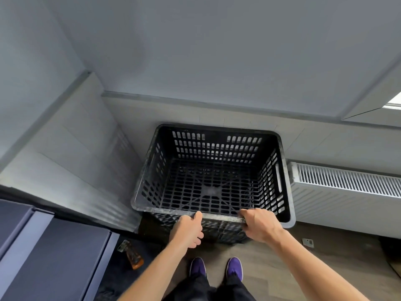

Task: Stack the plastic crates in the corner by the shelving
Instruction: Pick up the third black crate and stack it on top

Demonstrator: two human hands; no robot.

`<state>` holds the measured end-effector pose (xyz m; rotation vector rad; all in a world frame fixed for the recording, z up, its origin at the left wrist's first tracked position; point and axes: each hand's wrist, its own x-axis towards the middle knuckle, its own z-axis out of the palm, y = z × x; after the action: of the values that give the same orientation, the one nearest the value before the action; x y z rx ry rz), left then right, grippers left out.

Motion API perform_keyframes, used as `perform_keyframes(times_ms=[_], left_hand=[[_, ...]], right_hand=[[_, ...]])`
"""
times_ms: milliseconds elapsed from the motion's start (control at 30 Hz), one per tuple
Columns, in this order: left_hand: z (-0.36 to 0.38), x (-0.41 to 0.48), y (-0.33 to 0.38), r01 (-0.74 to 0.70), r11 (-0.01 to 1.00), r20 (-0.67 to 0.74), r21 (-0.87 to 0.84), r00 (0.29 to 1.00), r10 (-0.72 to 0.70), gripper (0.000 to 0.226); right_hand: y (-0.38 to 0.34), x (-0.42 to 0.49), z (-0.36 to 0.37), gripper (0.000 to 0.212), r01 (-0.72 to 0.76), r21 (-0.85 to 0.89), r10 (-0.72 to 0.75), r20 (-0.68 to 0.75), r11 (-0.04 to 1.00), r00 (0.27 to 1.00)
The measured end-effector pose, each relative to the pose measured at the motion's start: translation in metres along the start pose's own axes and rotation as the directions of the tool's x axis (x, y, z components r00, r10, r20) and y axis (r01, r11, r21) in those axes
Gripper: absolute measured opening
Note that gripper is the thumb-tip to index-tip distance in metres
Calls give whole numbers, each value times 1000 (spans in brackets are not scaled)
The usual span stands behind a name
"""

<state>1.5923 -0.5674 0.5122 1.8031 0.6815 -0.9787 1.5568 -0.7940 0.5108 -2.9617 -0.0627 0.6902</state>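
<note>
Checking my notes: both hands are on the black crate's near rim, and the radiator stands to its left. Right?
Not quite. The radiator stands to the crate's right, as the head view shows. The left hand and right hand are on its near rim.

Dim, cool light; wide-angle bending at the edges.
</note>
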Motion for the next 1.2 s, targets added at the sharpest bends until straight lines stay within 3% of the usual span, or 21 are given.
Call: perform_keyframes(times_ms=[33,100,200,267,367,500,567,667,800,967,1067,1200], left_hand=[[-2,1,0,4,1000,7,30,1000,-4,37],[-4,-1,1,-102,984,-138,147,983,123,33],[-11,-15,7,-229,785,-300,575,834,463,39],[-20,-20,19,-278,690,-323,668,727,606,32],[-46,-8,35,-274,596,-336,755,619,710,12],[-97,25,38,-139,516,-362,845,561,744,41],[-118,32,40,-72,519,-390,852,576,719,57],[-135,39,42,-2,562,-405,827,691,599,72],[-141,51,40,-21,611,-373,792,775,510,58],[-141,68,29,-88,646,-397,758,724,564,22],[-138,74,26,-182,680,-428,710,655,623,21],[-139,74,29,-252,692,-445,677,610,656,24]], right_hand=[[-2,0,-1,38,3,2,-3,9,1000,1000],[-6,1,-2,59,6,-45,-5,17,999,1000],[-14,4,-5,93,44,-110,-44,3,993,999],[-20,5,-13,99,82,-58,-82,5,995,997],[-21,10,-27,88,117,9,-117,-39,993,992],[-5,20,-38,50,69,-59,-76,-113,996,991],[2,23,-42,46,34,-74,-41,-101,997,994],[-9,24,-47,56,84,-16,-85,-61,996,995],[-56,25,-41,69,253,13,-254,37,967,967],[-107,43,-25,52,334,-36,-331,55,942,942],[-123,50,-20,47,320,-31,-319,34,947,947],[-126,55,-21,60,306,-22,-306,24,952,952]])
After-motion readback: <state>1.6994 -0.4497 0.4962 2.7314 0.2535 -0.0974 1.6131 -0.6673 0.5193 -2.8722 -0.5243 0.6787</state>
